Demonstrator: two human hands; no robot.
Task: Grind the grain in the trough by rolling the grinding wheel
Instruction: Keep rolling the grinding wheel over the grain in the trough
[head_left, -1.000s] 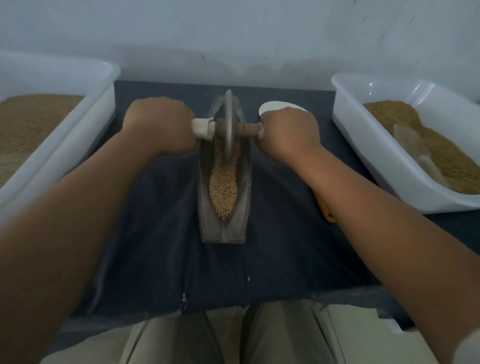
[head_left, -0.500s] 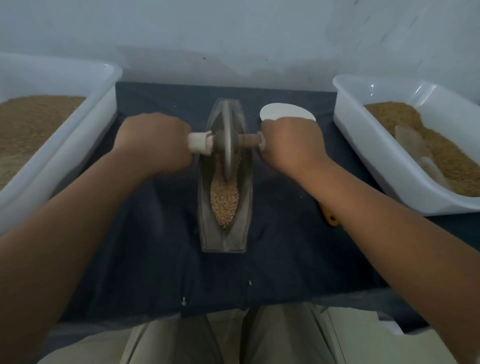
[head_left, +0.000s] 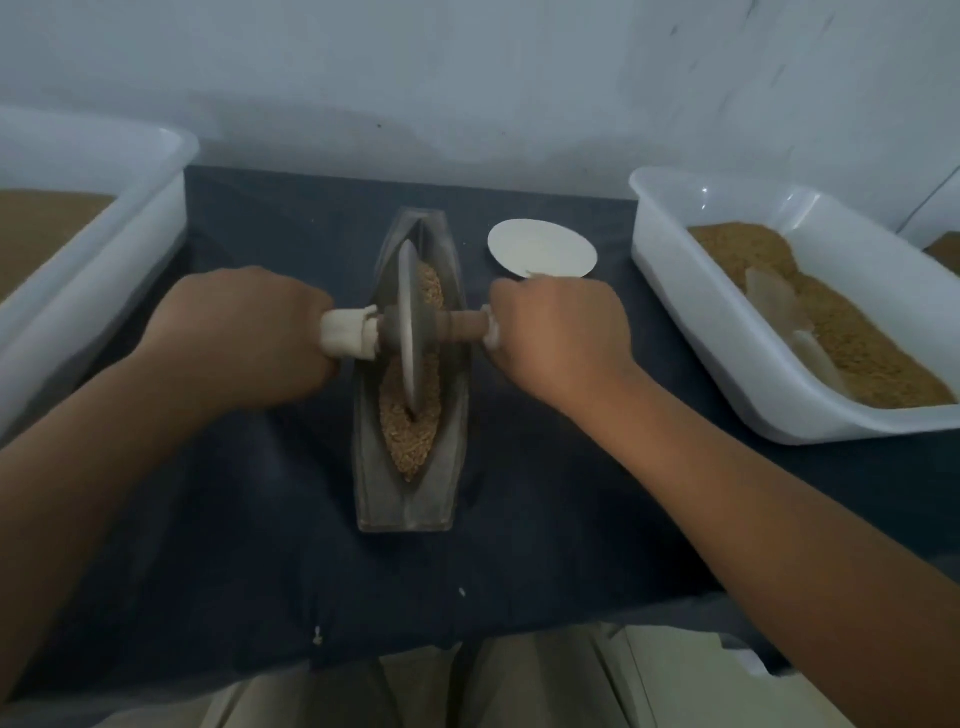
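The trough (head_left: 410, 504) lies on a dark cloth (head_left: 249, 519), with grain (head_left: 410, 447) heaped at its near end. The left hand (head_left: 249, 327) and right hand (head_left: 561, 343) clench the axle ends of the upright grinding wheel (head_left: 410, 332), which sits mid-trough, nearer than before. The fingers are hidden underneath. Beyond lies a white disc (head_left: 540, 254), now uncovered.

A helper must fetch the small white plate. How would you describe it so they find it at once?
On the dark-clothed table, find the long grey trough in the middle. Right of its far end, before the right-hand white tub and just beyond the right hand, lies the small white plate. Unlike that deep, rectangular, grain-filled tub, it is round and flat.
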